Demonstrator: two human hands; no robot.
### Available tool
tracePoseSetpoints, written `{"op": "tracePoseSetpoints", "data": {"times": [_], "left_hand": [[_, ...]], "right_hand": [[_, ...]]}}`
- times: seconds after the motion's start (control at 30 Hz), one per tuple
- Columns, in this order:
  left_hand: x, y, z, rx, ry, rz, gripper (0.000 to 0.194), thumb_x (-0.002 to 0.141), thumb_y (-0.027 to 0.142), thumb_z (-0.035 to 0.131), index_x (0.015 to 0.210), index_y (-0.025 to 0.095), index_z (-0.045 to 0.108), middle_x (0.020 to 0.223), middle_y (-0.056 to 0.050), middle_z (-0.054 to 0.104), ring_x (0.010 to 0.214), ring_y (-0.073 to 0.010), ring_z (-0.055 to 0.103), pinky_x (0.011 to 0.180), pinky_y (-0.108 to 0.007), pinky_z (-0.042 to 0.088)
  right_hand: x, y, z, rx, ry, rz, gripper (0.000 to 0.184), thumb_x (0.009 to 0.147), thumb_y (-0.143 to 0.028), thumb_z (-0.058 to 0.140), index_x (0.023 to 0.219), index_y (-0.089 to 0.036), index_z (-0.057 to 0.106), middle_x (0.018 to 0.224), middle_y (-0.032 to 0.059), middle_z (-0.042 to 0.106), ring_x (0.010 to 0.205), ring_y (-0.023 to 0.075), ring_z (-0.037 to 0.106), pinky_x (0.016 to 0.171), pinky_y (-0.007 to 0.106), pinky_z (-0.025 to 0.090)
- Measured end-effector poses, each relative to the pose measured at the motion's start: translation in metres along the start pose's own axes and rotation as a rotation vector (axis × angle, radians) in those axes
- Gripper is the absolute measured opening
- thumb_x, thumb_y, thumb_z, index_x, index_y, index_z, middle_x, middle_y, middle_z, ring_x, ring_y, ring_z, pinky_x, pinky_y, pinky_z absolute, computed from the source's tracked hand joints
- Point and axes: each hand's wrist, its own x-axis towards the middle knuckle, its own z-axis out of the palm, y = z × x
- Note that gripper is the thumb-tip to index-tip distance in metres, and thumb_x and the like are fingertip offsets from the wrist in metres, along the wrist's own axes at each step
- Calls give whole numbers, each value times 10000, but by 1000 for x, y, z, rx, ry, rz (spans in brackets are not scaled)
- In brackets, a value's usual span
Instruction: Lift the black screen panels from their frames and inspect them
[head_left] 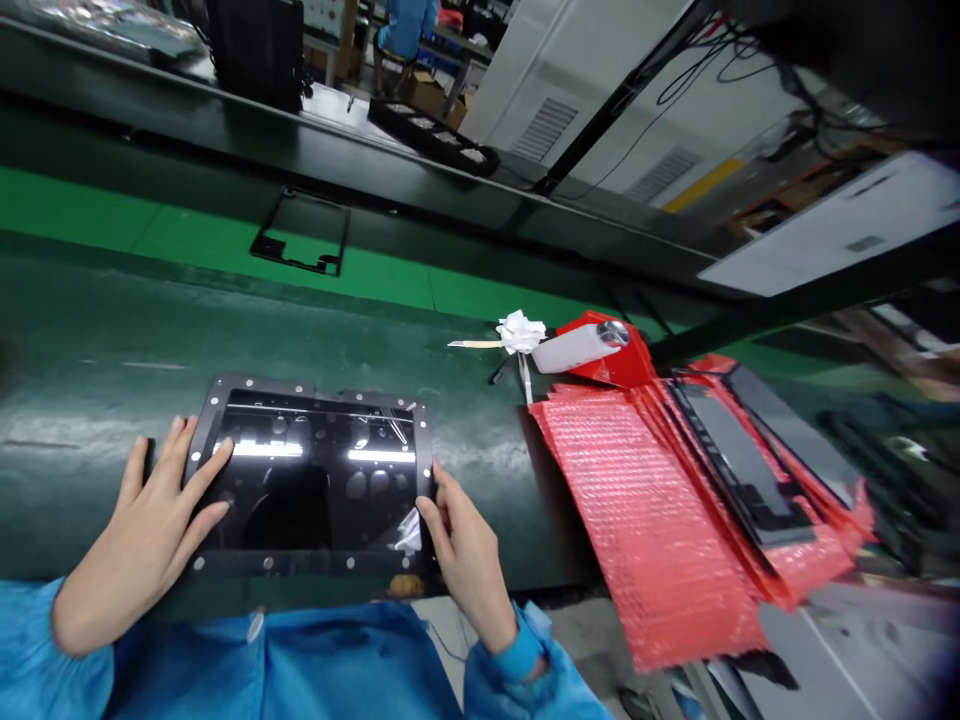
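A flat black display panel [315, 480] lies on the dark green bench close to my body, its grey border dotted with small pale round spots. Bright light strips reflect in its glossy face. My left hand [154, 515] rests with fingers spread over the panel's left edge, the index fingertip and thumb on the front. At the right edge, my right hand [466, 550] pinches the panel, thumb on top and the other fingers curled along the side. Whether its fingertips reach underneath is hidden.
Red bubble-wrap bags [645, 510] lie at the right, with dark panels [742, 460] on them. Behind stand a white bottle [574, 347], crumpled white tissue [520, 332] and a thin blade tool [476, 344]. A black frame [300, 265] sits on the green strip [390, 280] ahead.
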Motion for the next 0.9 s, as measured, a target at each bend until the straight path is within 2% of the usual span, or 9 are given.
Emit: {"op": "tracePoseSetpoints", "data": {"times": [0.13,0.23,0.43,0.53,0.63,0.77,0.83,0.9], "left_hand": [[-2,3,-2,-5,21,-34,584,979,403,264,1522,222,151,1595,-79,91,1454,-343,95,1157,-569,102],[-4,0,-5,-17,13,-38,599,983,394,272,1527,213,100,1594,-80,93,1458,-333,78,1157,-569,97],[-10,-19,-22,-86,-181,75,766,919,501,446,1524,253,46,1591,-91,64,1449,-366,-6,1118,-630,123],[-10,-23,-29,-109,-218,76,765,927,483,446,1521,257,19,1588,-104,34,1447,-362,-20,1111,-641,110],[-9,-21,-32,-135,-257,56,671,970,428,377,1516,280,17,1588,-86,20,1451,-335,-18,1119,-626,97],[-10,-18,-33,-188,-266,5,546,1011,351,261,1511,315,43,1590,-46,37,1456,-298,-24,1138,-590,90],[-12,-18,-32,-208,-259,-1,572,1004,397,283,1514,302,40,1591,-51,26,1455,-304,-45,1141,-584,78],[-14,-18,-32,-220,-251,19,742,945,528,396,1518,265,3,1589,-86,10,1449,-336,-62,1136,-596,58]], "right_hand": [[0,-3,4,-2,34,-63,483,982,-453,367,1354,-157,448,805,18,525,746,186,561,709,296,436],[2,-3,-1,-5,24,-79,477,980,-460,360,1329,-152,461,827,28,557,759,188,575,702,296,443],[32,-1,-39,56,-312,-114,432,952,-462,432,1279,-182,465,711,-31,537,662,166,559,644,287,440],[51,-11,-49,46,-262,-167,405,941,-457,468,1270,-221,496,876,9,588,740,162,572,666,290,456],[70,-30,-40,143,-149,-301,385,943,-420,485,1286,-245,505,1131,58,561,913,176,574,723,296,477],[96,-56,-6,215,-168,-484,376,952,-337,462,1319,-258,484,1307,66,507,1175,208,480,900,345,456],[106,-65,11,214,-190,-550,414,951,-263,421,1365,-255,424,1322,61,510,1211,202,457,957,379,430],[111,-69,24,184,-188,-611,449,934,-197,389,1381,-242,390,1291,62,534,1201,199,465,989,408,406]]}}
